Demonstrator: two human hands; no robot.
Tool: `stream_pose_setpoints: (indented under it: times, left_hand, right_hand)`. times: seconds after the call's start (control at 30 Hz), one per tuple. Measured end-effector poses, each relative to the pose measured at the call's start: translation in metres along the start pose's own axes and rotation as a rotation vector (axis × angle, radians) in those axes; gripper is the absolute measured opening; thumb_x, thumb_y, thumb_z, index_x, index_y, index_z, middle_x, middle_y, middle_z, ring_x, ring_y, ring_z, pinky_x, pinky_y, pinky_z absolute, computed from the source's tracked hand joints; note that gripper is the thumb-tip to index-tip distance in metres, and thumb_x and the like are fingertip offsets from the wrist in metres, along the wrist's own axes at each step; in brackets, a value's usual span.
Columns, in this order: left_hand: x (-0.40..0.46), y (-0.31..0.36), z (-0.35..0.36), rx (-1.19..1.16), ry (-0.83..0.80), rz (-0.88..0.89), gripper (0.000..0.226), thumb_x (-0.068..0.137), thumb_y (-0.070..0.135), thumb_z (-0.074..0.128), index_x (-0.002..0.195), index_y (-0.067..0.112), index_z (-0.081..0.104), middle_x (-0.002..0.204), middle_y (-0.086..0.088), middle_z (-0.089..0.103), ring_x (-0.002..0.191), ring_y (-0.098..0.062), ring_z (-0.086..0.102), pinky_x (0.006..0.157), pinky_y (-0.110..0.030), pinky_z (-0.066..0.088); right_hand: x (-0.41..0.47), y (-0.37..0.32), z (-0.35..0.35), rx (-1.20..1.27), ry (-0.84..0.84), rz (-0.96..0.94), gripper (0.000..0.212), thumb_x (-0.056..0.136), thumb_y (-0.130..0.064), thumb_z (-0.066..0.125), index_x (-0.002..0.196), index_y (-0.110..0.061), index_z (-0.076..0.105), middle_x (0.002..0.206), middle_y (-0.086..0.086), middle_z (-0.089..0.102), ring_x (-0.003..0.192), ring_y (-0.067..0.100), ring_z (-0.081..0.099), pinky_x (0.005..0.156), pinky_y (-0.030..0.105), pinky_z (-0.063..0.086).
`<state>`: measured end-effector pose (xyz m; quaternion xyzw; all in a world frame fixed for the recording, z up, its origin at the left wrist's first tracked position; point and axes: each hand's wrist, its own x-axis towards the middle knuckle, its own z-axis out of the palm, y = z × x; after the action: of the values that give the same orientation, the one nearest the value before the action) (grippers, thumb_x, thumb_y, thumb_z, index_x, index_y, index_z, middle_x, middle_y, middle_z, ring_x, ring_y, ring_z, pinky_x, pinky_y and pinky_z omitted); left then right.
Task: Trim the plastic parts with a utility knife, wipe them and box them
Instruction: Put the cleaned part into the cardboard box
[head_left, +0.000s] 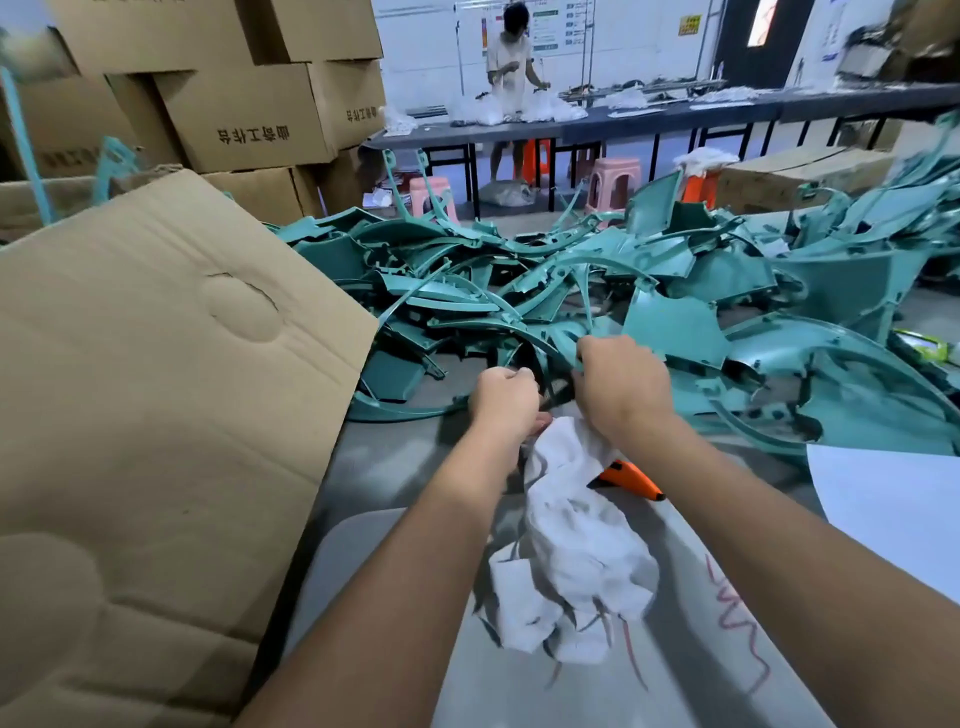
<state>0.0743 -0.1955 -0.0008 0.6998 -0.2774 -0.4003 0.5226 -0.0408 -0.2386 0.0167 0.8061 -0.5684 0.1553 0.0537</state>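
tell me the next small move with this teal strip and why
Probably lift the teal strip free of the pile: both the left hand and right hand grip it, while the knife lies by the rag.

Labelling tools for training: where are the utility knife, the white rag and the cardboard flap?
utility knife (631, 480): head view, orange body.
white rag (576, 551): head view, crumpled middle.
cardboard flap (156, 374): head view, flat face.

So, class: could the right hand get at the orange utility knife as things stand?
Probably yes, once freed. The right hand grips a teal part; the utility knife lies just beneath its wrist, partly tucked against the white cloth, otherwise uncovered.
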Motion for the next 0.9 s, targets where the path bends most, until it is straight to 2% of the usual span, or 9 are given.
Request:
stream_pose_setpoints:
  times: [0.17,0.3,0.37,0.43,0.53,0.63,0.67,0.77,0.9]
  left_hand:
    - [-0.008,0.006,-0.014,-0.294,-0.122,-0.108,0.052,0.109,0.042,0.039,0.107,-0.004,0.061,0.095,-0.02,0.072,0.071,-0.029,0.073,0.053,-0.029,0.059]
    - [-0.015,0.009,-0.029,-0.536,-0.475,-0.234,0.089,0.1,0.071,0.03,0.123,-0.011,0.054,0.089,-0.029,0.073,0.071,-0.036,0.074,0.056,-0.035,0.063]
    - [-0.013,0.007,-0.033,-0.513,-0.537,-0.189,0.09,0.096,0.076,0.033,0.127,-0.007,0.053,0.09,-0.025,0.073,0.074,-0.035,0.074,0.06,-0.036,0.063]
    - [-0.012,0.005,-0.035,-0.515,-0.571,-0.13,0.088,0.093,0.074,0.043,0.135,-0.002,0.051,0.103,-0.025,0.07,0.087,-0.037,0.073,0.074,-0.043,0.064]
    - [-0.017,0.0,-0.039,-0.614,-0.708,-0.071,0.087,0.088,0.061,0.062,0.147,0.001,0.04,0.13,-0.03,0.061,0.11,-0.042,0.066,0.094,-0.05,0.058]
    - [-0.024,0.0,-0.035,-0.681,-0.737,0.098,0.083,0.087,0.043,0.067,0.151,0.0,0.036,0.144,-0.028,0.053,0.122,-0.038,0.059,0.108,-0.053,0.047]
    - [-0.027,0.003,-0.03,-0.672,-0.67,0.156,0.076,0.088,0.038,0.067,0.146,-0.003,0.043,0.138,-0.026,0.058,0.118,-0.037,0.062,0.105,-0.052,0.049]
    - [-0.026,0.015,-0.02,-0.716,-0.333,0.228,0.038,0.094,0.016,0.066,0.126,-0.003,0.063,0.121,-0.023,0.071,0.101,-0.034,0.071,0.086,-0.047,0.059]
    - [-0.014,0.015,-0.024,-0.73,-0.179,0.235,0.017,0.095,0.001,0.065,0.112,0.0,0.068,0.113,-0.018,0.075,0.1,-0.031,0.074,0.089,-0.05,0.06]
  right_hand:
    - [-0.019,0.0,-0.02,0.226,0.46,0.01,0.02,0.105,-0.013,0.049,0.101,-0.01,0.068,0.094,0.007,0.07,0.073,0.038,0.062,0.057,0.035,0.037]
    - [-0.053,-0.012,-0.058,0.562,0.872,-0.151,0.02,0.106,-0.016,0.056,0.109,-0.006,0.073,0.093,0.001,0.072,0.071,0.021,0.062,0.06,0.031,0.048]
    - [-0.062,-0.014,-0.074,0.726,1.028,-0.201,0.018,0.106,-0.013,0.057,0.106,-0.003,0.071,0.086,-0.007,0.063,0.069,0.007,0.052,0.064,0.016,0.042]
    - [-0.059,-0.016,-0.087,0.955,1.098,-0.192,0.018,0.109,-0.019,0.053,0.104,-0.008,0.066,0.078,-0.013,0.055,0.059,0.006,0.054,0.058,0.018,0.042]
    - [-0.04,-0.02,-0.08,1.509,0.878,-0.099,0.013,0.111,-0.024,0.045,0.101,-0.018,0.05,0.076,-0.004,0.063,0.053,0.023,0.07,0.043,0.033,0.051]
    - [-0.034,-0.022,-0.04,1.746,0.467,0.176,0.016,0.11,-0.016,0.046,0.096,-0.019,0.052,0.085,0.011,0.069,0.071,0.036,0.068,0.058,0.06,0.058]
    - [-0.037,-0.02,-0.024,1.737,0.36,0.215,0.017,0.109,-0.014,0.049,0.095,-0.019,0.058,0.087,0.015,0.069,0.075,0.036,0.066,0.065,0.063,0.058]
    - [-0.052,-0.006,0.014,1.573,0.167,0.079,0.018,0.106,-0.025,0.059,0.092,-0.015,0.064,0.079,0.007,0.07,0.068,0.023,0.067,0.054,0.037,0.056]
    - [-0.057,0.035,0.042,0.868,0.25,-0.195,0.045,0.107,-0.044,0.046,0.082,-0.011,0.064,0.074,0.006,0.065,0.071,0.027,0.062,0.065,0.047,0.048]
